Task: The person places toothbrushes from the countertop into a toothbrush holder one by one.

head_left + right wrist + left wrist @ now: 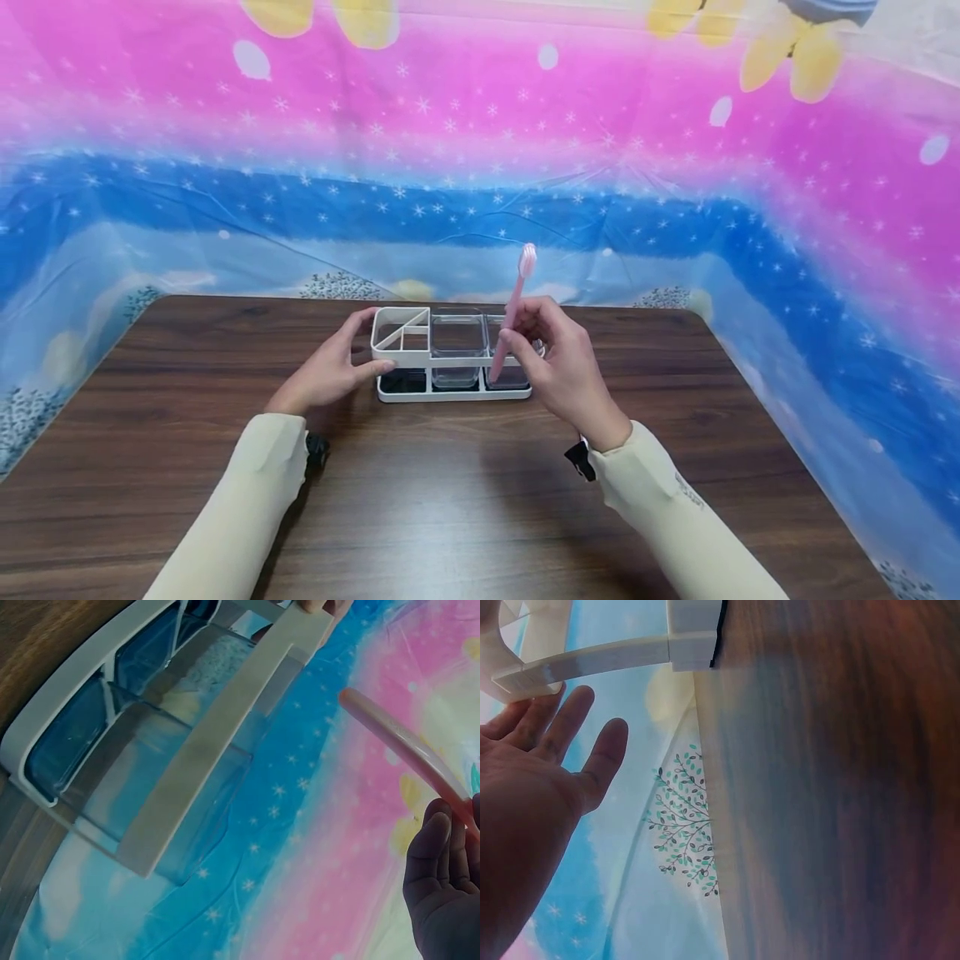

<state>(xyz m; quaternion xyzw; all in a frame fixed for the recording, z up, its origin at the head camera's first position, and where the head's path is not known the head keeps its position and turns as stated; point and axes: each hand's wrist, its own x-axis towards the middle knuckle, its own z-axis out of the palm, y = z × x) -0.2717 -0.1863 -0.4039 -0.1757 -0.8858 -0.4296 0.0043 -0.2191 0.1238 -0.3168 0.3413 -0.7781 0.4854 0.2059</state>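
A white two-tier toothbrush holder [401,359] stands on the table, with a divided section at its left end and clear cups [456,335] in the middle and right places. My left hand [330,371] grips its left end, thumb at the front corner and fingers around the back. Between thumb and fingers, my right hand [564,360] pinches a pink toothbrush [514,304], bristles up and handle slanting down. In the right wrist view, the tip of the handle [375,724] is apart from the holder, above its upper rail.
The dark wood-grain table [420,492] reaches back to a printed pink and blue cloth [465,150] that hangs behind and along the sides. A dark wrist strap [317,452] shows at the left sleeve, and another [580,461] at the right.
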